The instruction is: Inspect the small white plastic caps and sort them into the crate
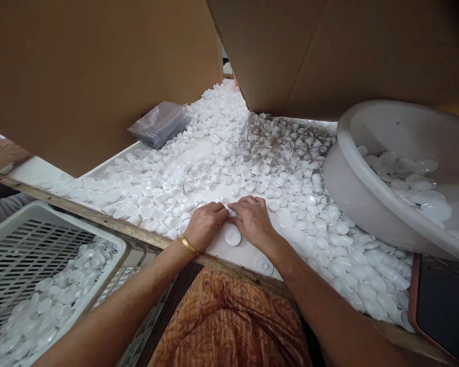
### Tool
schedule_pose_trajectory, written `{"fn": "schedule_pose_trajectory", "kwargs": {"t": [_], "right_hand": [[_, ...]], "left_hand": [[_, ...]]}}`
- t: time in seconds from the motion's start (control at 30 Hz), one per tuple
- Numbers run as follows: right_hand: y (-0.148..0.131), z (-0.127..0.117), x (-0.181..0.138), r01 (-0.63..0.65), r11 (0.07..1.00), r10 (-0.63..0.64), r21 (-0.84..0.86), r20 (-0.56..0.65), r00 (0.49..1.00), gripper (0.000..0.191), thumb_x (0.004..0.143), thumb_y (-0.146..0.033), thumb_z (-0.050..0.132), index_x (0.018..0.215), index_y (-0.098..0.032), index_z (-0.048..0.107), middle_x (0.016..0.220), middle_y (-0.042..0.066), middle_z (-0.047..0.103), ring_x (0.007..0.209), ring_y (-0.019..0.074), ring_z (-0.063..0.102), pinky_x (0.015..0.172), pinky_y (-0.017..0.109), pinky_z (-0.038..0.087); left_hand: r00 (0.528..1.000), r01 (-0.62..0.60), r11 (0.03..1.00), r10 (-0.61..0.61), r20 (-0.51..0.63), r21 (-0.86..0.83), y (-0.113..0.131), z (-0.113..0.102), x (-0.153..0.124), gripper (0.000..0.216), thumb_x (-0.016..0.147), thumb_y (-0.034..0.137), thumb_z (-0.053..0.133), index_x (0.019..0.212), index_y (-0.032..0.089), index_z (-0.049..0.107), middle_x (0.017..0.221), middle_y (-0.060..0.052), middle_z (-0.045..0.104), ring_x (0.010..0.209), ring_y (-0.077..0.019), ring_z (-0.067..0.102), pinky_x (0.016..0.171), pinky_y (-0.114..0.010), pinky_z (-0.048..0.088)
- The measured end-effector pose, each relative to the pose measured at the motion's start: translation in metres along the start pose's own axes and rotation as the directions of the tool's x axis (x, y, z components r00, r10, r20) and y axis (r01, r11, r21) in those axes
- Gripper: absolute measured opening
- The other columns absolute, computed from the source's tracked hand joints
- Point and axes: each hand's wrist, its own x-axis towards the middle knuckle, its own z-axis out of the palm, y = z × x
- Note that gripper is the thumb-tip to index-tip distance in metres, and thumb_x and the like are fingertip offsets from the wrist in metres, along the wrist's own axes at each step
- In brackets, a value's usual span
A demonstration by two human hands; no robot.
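Observation:
My left hand, with a gold bangle at the wrist, and my right hand meet over the table near its front edge. Both are closed, fingertips pinched together around a small white plastic piece, mostly hidden by the fingers. Just below them a round white toy saucer lies flat on the table. Another white saucer rests closer to the edge, by my right forearm. Beyond the hands spread many small white toy cups; white saucers are heaped on the right.
A large plastic tub holding white discs stands at right, a dark-screened phone before it. Lower left, a slatted crate contains white pieces. Cardboard sheets rise behind, near a clear plastic packet. Another person's hand is at far left.

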Motion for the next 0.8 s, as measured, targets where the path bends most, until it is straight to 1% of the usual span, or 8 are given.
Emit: {"fn": "schedule_pose_trajectory", "kwargs": {"t": [0.07, 0.13, 0.2, 0.33, 0.47, 0.53, 0.67, 0.8], "right_hand": [[0.001, 0.002, 0.001, -0.013, 0.999, 0.014, 0.029, -0.021, 1.000, 0.019, 0.079, -0.026, 0.064, 0.098, -0.023, 0.063, 0.091, 0.003, 0.067, 0.096, 0.0178, 0.052, 0.087, 0.036, 0.027], [0.001, 0.003, 0.001, -0.013, 0.998, 0.017, 0.063, -0.060, 0.998, 0.015, 0.080, -0.026, 0.063, 0.095, -0.023, 0.064, 0.090, 0.002, 0.067, 0.096, 0.0173, 0.053, 0.088, 0.036, 0.026], [0.001, 0.003, 0.001, 0.016, 0.995, -0.006, 0.099, -0.101, 0.995, 0.016, 0.081, -0.025, 0.063, 0.096, -0.023, 0.063, 0.091, 0.002, 0.067, 0.097, 0.0173, 0.053, 0.089, 0.036, 0.025], [0.001, 0.005, -0.002, 0.061, 0.991, -0.047, 0.122, -0.113, 0.993, 0.021, 0.080, -0.024, 0.064, 0.100, -0.023, 0.061, 0.091, 0.003, 0.067, 0.093, 0.0183, 0.055, 0.084, 0.034, 0.028], [-0.002, 0.008, -0.003, 0.057, 0.995, -0.052, 0.076, -0.069, 0.996, 0.033, 0.080, -0.023, 0.062, 0.113, -0.020, 0.055, 0.089, 0.005, 0.068, 0.087, 0.0194, 0.056, 0.079, 0.034, 0.029], [-0.005, 0.008, -0.003, 0.062, 0.996, -0.059, 0.057, -0.054, 0.997, 0.037, 0.081, -0.023, 0.062, 0.116, -0.018, 0.053, 0.089, 0.005, 0.068, 0.087, 0.0196, 0.057, 0.079, 0.034, 0.029], [-0.008, 0.008, -0.004, 0.044, 0.998, -0.042, 0.042, -0.047, 0.998, 0.045, 0.079, -0.024, 0.065, 0.120, -0.016, 0.048, 0.088, 0.005, 0.067, 0.087, 0.0197, 0.056, 0.079, 0.033, 0.030], [-0.005, 0.006, -0.007, 0.049, 0.995, -0.047, 0.087, -0.028, 0.999, 0.050, 0.076, -0.023, 0.067, 0.121, -0.017, 0.044, 0.091, 0.005, 0.066, 0.089, 0.0190, 0.057, 0.080, 0.032, 0.029]], "left_hand": [[0.992, 0.107, 0.988, -0.113, -0.048, -0.109, -0.001, 0.002, 0.001, 0.017, 0.086, 0.023, 0.047, 0.084, 0.018, 0.063, 0.081, -0.005, 0.062, 0.074, -0.0138, 0.057, 0.066, -0.024, 0.042], [0.962, 0.238, 0.951, -0.260, -0.089, -0.197, -0.002, 0.003, 0.003, 0.018, 0.086, 0.024, 0.047, 0.089, 0.017, 0.064, 0.083, -0.005, 0.063, 0.074, -0.0141, 0.058, 0.068, -0.024, 0.043], [0.936, 0.324, 0.921, -0.345, -0.068, -0.216, -0.002, 0.002, 0.007, 0.023, 0.086, 0.023, 0.045, 0.099, 0.016, 0.063, 0.088, -0.007, 0.064, 0.078, -0.0163, 0.059, 0.072, -0.026, 0.044], [0.923, 0.383, 0.909, -0.374, 0.089, -0.165, 0.000, -0.003, 0.015, 0.032, 0.084, 0.018, 0.044, 0.113, 0.012, 0.058, 0.093, -0.010, 0.064, 0.085, -0.0195, 0.059, 0.076, -0.029, 0.044], [0.896, 0.431, 0.887, -0.399, 0.197, -0.167, 0.005, -0.012, 0.018, 0.031, 0.077, 0.020, 0.053, 0.107, 0.016, 0.062, 0.080, -0.004, 0.066, 0.076, -0.0188, 0.060, 0.071, -0.028, 0.043], [0.887, 0.450, 0.876, -0.416, 0.202, -0.171, 0.007, -0.014, 0.017, 0.030, 0.076, 0.020, 0.054, 0.105, 0.018, 0.062, 0.077, -0.003, 0.066, 0.072, -0.0183, 0.059, 0.068, -0.027, 0.042], [0.876, 0.481, 0.839, -0.448, 0.178, -0.255, 0.010, -0.010, 0.013, 0.039, 0.077, 0.020, 0.052, 0.116, 0.018, 0.055, 0.084, -0.003, 0.067, 0.070, -0.0159, 0.059, 0.067, -0.027, 0.042], [0.852, 0.524, 0.781, -0.486, 0.197, -0.341, 0.007, -0.004, 0.011, 0.034, 0.073, 0.021, 0.056, 0.107, 0.020, 0.061, 0.069, 0.000, 0.062, 0.059, -0.0130, 0.056, 0.059, -0.024, 0.041]]}}
